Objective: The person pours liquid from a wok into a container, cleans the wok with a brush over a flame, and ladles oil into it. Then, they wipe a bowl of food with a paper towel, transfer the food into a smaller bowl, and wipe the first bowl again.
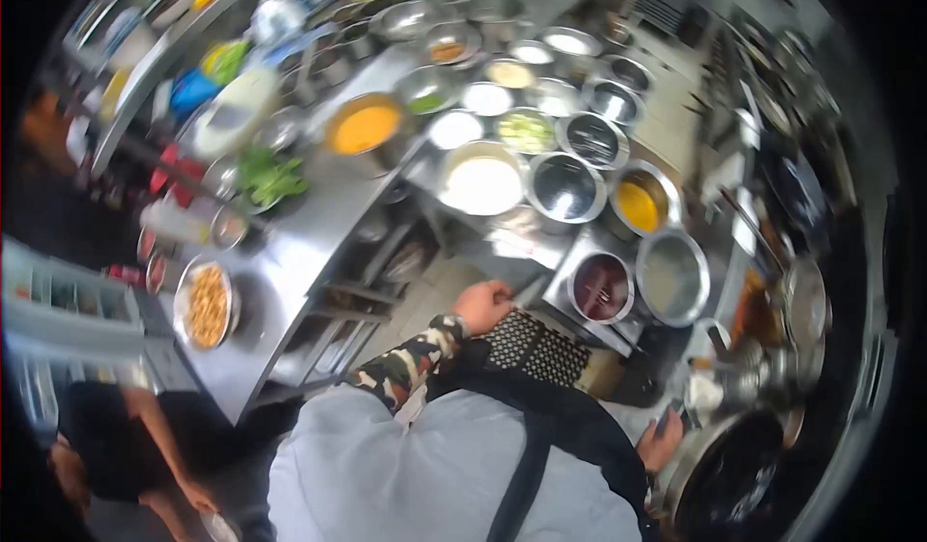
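My left hand (483, 307), below a camouflage sleeve (410, 360), is held out over the gap between the counters. Its fingers are curled; whether anything is in them is hidden. A steel pot of dark red liquid (603, 289) stands to its right. Low at the right, my right hand (660, 442) is closed around a small dark object (666, 420), too blurred to name. Beside that hand is a large dark wok (729, 474). A pot of pale liquid (673, 276) and a pot of yellow liquid (640, 204) stand farther up the right side.
Several steel bowls and pots, among them a pot of white liquid (483, 180), crowd the counter ahead. On the left steel counter (299, 238) are a bowl of brown pieces (207, 305) and leafy greens (270, 177). Another person (106, 436) is at lower left.
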`<state>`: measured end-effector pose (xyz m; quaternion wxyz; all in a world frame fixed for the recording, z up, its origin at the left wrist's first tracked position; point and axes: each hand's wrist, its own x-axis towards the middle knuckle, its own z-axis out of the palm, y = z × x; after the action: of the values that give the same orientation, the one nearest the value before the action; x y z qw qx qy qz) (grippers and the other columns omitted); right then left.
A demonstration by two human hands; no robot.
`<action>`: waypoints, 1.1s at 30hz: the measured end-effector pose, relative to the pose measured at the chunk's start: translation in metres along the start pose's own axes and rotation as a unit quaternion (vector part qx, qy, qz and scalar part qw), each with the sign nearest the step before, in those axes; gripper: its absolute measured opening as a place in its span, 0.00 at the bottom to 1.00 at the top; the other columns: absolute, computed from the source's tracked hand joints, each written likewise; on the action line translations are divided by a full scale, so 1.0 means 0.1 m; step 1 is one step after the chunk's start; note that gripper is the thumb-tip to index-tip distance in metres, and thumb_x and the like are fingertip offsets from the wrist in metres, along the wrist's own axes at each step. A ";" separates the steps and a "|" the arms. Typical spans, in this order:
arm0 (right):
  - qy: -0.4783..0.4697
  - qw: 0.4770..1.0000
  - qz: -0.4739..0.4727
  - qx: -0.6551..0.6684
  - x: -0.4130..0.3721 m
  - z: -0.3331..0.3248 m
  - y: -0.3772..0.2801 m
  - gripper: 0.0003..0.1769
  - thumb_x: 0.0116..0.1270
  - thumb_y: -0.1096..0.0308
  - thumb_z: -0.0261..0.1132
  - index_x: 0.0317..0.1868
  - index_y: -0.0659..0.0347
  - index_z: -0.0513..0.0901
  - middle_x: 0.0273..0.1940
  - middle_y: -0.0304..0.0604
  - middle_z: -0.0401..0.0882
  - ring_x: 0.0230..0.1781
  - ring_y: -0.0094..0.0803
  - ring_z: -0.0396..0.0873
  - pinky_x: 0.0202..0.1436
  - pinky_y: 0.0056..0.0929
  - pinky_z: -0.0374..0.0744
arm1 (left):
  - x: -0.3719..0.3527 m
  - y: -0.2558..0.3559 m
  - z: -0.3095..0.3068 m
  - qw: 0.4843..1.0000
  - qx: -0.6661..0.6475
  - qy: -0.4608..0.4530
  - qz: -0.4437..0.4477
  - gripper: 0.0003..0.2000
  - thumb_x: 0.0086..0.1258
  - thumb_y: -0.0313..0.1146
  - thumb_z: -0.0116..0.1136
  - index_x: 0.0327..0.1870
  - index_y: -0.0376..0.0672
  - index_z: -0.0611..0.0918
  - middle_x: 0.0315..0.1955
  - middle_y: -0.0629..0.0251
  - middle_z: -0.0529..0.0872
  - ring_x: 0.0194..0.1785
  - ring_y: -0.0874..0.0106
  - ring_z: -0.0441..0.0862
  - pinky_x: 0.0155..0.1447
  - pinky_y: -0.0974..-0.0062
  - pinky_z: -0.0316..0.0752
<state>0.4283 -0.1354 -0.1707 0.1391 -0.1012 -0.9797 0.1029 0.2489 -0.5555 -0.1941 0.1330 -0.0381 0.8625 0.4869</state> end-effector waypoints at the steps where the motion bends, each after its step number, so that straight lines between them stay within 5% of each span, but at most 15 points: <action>1: -0.022 0.994 -0.043 0.093 0.33 0.19 -0.37 0.25 0.55 0.74 0.65 0.56 0.65 0.74 0.50 0.53 0.76 0.55 0.52 0.71 0.61 0.43 0.66 | 0.01 -0.09 -0.17 0.999 -0.006 0.026 -0.020 0.15 0.56 0.38 0.61 0.43 0.40 0.82 0.35 0.54 0.85 0.41 0.58 0.83 0.47 0.64 0.77; 5: -0.045 0.933 -0.340 0.109 1.24 1.03 -1.79 0.29 0.50 0.70 0.70 0.55 0.62 0.75 0.49 0.49 0.76 0.53 0.49 0.73 0.56 0.47 0.69 | -0.11 -0.27 -0.56 1.000 0.008 0.015 -0.020 0.17 0.57 0.39 0.62 0.45 0.38 0.81 0.36 0.54 0.85 0.41 0.60 0.83 0.46 0.66 0.77; 6: -0.046 0.937 -0.338 0.075 1.49 1.20 -2.44 0.33 0.51 0.66 0.71 0.59 0.61 0.72 0.52 0.47 0.74 0.54 0.48 0.71 0.55 0.47 0.69 | -0.23 -0.31 -0.72 1.000 0.022 -0.001 0.004 0.18 0.57 0.40 0.62 0.45 0.38 0.81 0.36 0.54 0.85 0.42 0.60 0.83 0.47 0.66 0.77; 10: -0.148 0.941 -0.303 0.000 1.77 1.68 -2.96 0.30 0.52 0.61 0.71 0.56 0.59 0.73 0.50 0.45 0.75 0.51 0.45 0.74 0.49 0.44 0.72 | -0.60 -0.45 -0.80 0.997 0.075 -0.020 0.008 0.17 0.58 0.40 0.61 0.45 0.39 0.81 0.37 0.55 0.84 0.43 0.59 0.82 0.47 0.66 0.76; 14: -0.125 0.944 -0.297 0.069 1.92 1.85 -2.91 0.18 0.55 0.65 0.68 0.47 0.56 0.80 0.43 0.46 0.77 0.46 0.44 0.76 0.49 0.43 0.73 | -0.86 -0.75 -0.71 0.997 0.068 -0.017 -0.008 0.17 0.59 0.40 0.61 0.45 0.39 0.81 0.37 0.57 0.85 0.42 0.61 0.82 0.47 0.67 0.76; 15: -0.115 0.937 -0.286 0.164 2.00 1.85 -2.88 0.11 0.57 0.68 0.65 0.41 0.57 0.83 0.42 0.47 0.77 0.45 0.45 0.76 0.48 0.42 0.73 | -0.88 -0.75 -0.71 0.998 0.019 -0.049 -0.028 0.17 0.59 0.40 0.61 0.45 0.39 0.81 0.36 0.58 0.85 0.42 0.63 0.82 0.47 0.68 0.76; 18: -0.055 0.898 -0.294 0.322 2.18 1.52 -2.87 0.09 0.58 0.76 0.63 0.40 0.63 0.82 0.42 0.47 0.78 0.43 0.45 0.77 0.50 0.36 0.74 | -0.82 -0.60 -0.64 0.994 -0.069 -0.075 -0.027 0.15 0.61 0.37 0.62 0.45 0.38 0.81 0.34 0.60 0.84 0.40 0.67 0.82 0.47 0.71 0.76; 21: -0.111 0.868 -0.316 0.365 2.27 0.62 -2.88 0.10 0.58 0.77 0.63 0.42 0.66 0.82 0.44 0.48 0.80 0.44 0.43 0.79 0.50 0.29 0.75 | -0.59 -0.14 -0.70 0.989 -0.091 0.061 0.095 0.16 0.61 0.32 0.63 0.49 0.39 0.80 0.43 0.58 0.82 0.49 0.64 0.80 0.54 0.67 0.75; 23: -0.185 0.853 -0.320 0.369 2.30 0.06 -2.73 0.10 0.60 0.76 0.62 0.43 0.66 0.82 0.43 0.47 0.81 0.45 0.39 0.80 0.50 0.29 0.76 | -0.36 0.34 -0.79 0.946 -0.001 0.182 0.270 0.22 0.58 0.31 0.65 0.54 0.39 0.77 0.51 0.55 0.78 0.57 0.60 0.75 0.62 0.65 0.69; 26: -0.329 0.806 -0.181 0.457 2.22 -0.64 -2.39 0.11 0.65 0.73 0.59 0.48 0.65 0.80 0.44 0.42 0.81 0.45 0.28 0.78 0.51 0.29 0.77 | -0.21 1.11 -0.79 0.944 -0.042 0.040 0.325 0.48 0.48 0.39 0.75 0.70 0.36 0.60 0.68 0.52 0.64 0.71 0.63 0.61 0.72 0.67 0.56; 28: -0.341 0.720 -0.133 0.590 2.11 -0.79 -2.03 0.13 0.70 0.72 0.56 0.52 0.66 0.75 0.40 0.39 0.80 0.42 0.20 0.76 0.45 0.23 0.76 | -0.10 1.40 -0.42 0.912 -0.200 -0.127 0.334 0.50 0.47 0.40 0.76 0.70 0.35 0.59 0.65 0.51 0.67 0.69 0.63 0.63 0.71 0.68 0.58; 29: -0.331 0.707 -0.096 0.618 2.04 -0.84 -1.84 0.11 0.70 0.71 0.56 0.51 0.64 0.75 0.40 0.37 0.79 0.41 0.19 0.76 0.45 0.21 0.76 | -0.17 1.62 -0.31 0.924 -0.154 -0.197 0.289 0.48 0.49 0.38 0.75 0.71 0.34 0.58 0.65 0.54 0.67 0.67 0.67 0.65 0.69 0.71 0.60; 30: -0.320 0.691 -0.062 0.645 1.97 -0.89 -1.62 0.09 0.71 0.69 0.56 0.49 0.62 0.75 0.39 0.34 0.78 0.40 0.17 0.76 0.44 0.19 0.76 | -0.22 1.77 -0.01 0.887 -0.290 -0.253 0.254 0.39 0.54 0.33 0.71 0.67 0.33 0.64 0.59 0.56 0.75 0.61 0.70 0.72 0.65 0.73 0.65; 33: -0.277 0.692 -0.047 0.665 1.79 -0.96 -0.91 0.11 0.69 0.73 0.59 0.50 0.64 0.73 0.41 0.34 0.78 0.42 0.18 0.75 0.47 0.20 0.75 | -0.18 2.05 0.72 0.911 -0.212 -0.235 0.265 0.21 0.62 0.27 0.59 0.57 0.33 0.76 0.49 0.60 0.82 0.53 0.71 0.78 0.59 0.73 0.70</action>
<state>0.2727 -0.1658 -0.0145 -0.1030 0.0974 -0.6527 0.7443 0.2400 -0.3881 -0.0545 0.1871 0.2798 0.6611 0.6705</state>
